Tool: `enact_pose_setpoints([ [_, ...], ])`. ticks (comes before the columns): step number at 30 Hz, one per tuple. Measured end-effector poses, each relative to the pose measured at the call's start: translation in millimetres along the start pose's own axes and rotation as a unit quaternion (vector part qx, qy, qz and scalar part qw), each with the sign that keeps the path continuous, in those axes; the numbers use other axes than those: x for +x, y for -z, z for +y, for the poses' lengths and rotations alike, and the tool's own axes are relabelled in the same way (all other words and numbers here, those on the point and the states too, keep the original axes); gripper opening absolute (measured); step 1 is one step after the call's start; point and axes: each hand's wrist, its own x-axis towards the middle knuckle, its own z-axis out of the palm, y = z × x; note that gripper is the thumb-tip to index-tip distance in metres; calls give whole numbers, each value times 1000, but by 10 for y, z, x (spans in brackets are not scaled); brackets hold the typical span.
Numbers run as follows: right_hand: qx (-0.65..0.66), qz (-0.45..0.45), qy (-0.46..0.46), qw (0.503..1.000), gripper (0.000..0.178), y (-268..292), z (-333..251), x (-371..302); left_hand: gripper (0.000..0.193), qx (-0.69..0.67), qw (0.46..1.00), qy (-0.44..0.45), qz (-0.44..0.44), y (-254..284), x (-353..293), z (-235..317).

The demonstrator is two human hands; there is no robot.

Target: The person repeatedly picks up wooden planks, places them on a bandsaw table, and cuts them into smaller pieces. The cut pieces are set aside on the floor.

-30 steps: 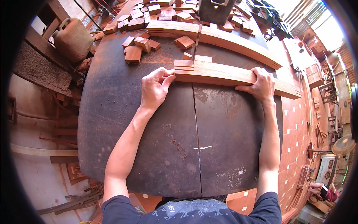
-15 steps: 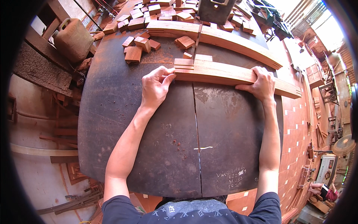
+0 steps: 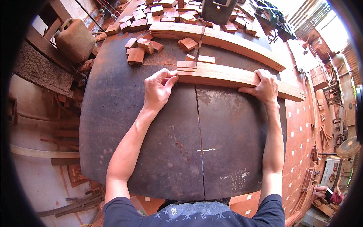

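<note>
A long reddish wooden beam (image 3: 227, 73) lies crosswise on the dark saw table, with slots cut into its left end. The thin upright saw blade (image 3: 200, 43) stands at the beam's far side, near that end. My left hand (image 3: 159, 85) pinches the left end between thumb and bent fingers. Further right, my right hand (image 3: 266, 86) grips the beam, fingers over its top and thumb along the near side. Just behind the beam, by the blade, lies a small wood strip (image 3: 206, 59). The blade hides part of the cut.
The dark table (image 3: 151, 159) has a slit running toward me from the blade. A second beam (image 3: 234, 41) lies beyond, with many wood blocks (image 3: 170, 15) piled behind it. Loose blocks (image 3: 136, 55) sit at left. A dark saw guide (image 3: 218, 11) hangs above. Rightward, a person (image 3: 332, 196) is visible.
The beam's right end has shifted slightly nearer to me, and the strip behind the beam shows a little more. Both hands keep their hold.
</note>
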Motion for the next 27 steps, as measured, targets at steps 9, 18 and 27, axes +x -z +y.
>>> enact_pose_setpoints([
  [9, 5, 14, 19, 1000, 88, 40, -9, -50, 9, 0, 1000, -4, -8, 38, -75, 37],
  [18, 11, 17, 23, 1000, 89, 33, -2, -59, 9, 13, 1000, -17, -10, 55, -72, 38],
  [27, 1, 4, 6, 1000, 93, -12, 25, 9, 10, 18, 1000, -7, -2, 19, -1, 36],
])
